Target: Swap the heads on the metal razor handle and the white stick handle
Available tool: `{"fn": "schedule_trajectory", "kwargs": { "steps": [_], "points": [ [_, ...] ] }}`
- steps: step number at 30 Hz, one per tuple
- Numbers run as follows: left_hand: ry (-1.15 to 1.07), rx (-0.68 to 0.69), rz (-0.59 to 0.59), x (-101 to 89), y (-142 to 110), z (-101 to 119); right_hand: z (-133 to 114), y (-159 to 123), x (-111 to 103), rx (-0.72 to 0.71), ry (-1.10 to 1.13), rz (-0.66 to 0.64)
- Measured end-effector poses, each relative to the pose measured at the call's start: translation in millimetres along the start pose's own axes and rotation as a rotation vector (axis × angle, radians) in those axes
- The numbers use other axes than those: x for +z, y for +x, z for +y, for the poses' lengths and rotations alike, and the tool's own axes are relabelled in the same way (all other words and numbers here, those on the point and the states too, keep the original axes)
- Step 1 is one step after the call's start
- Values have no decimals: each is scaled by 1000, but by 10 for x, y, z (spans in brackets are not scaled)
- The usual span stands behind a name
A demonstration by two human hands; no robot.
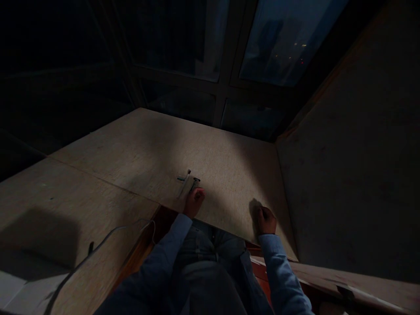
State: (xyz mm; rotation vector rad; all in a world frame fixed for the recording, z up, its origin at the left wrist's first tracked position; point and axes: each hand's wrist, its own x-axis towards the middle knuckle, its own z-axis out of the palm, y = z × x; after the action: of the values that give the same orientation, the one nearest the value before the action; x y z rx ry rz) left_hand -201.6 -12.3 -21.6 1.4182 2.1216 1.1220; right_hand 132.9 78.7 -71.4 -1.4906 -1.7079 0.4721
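My left hand [194,202] rests near the front edge of the pale tabletop, its fingers curled closed. Just beyond it lies a dark T-shaped item [196,180] that looks like a razor. Its thin handle runs down beside my knuckles, and I cannot tell whether they touch. A slim pale stick with a dark tip [184,182], perhaps a toothbrush, lies to the left. Next to that is a small greenish piece [180,178], too dim to name. Farther right, my right hand [266,220] is closed in a fist on the tabletop, with nothing seen in it.
The pale tabletop [210,148] has a seam on its left side. A cable [108,236] crosses the left part beside a white boxy object [29,286]. Dark windows [278,48] stand behind, and a wall [348,175] bounds the right. Lighting is very dim.
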Motion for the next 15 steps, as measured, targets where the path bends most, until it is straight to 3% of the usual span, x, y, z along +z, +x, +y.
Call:
{"fn": "schedule_trajectory", "kwargs": {
  "steps": [5, 15],
  "points": [
    [128, -123, 54, -246, 266, -54, -3, -39, -10, 7, 4, -22],
    [268, -165, -121, -183, 549, 25, -95, -93, -61, -8, 32, -50]
  ]
}}
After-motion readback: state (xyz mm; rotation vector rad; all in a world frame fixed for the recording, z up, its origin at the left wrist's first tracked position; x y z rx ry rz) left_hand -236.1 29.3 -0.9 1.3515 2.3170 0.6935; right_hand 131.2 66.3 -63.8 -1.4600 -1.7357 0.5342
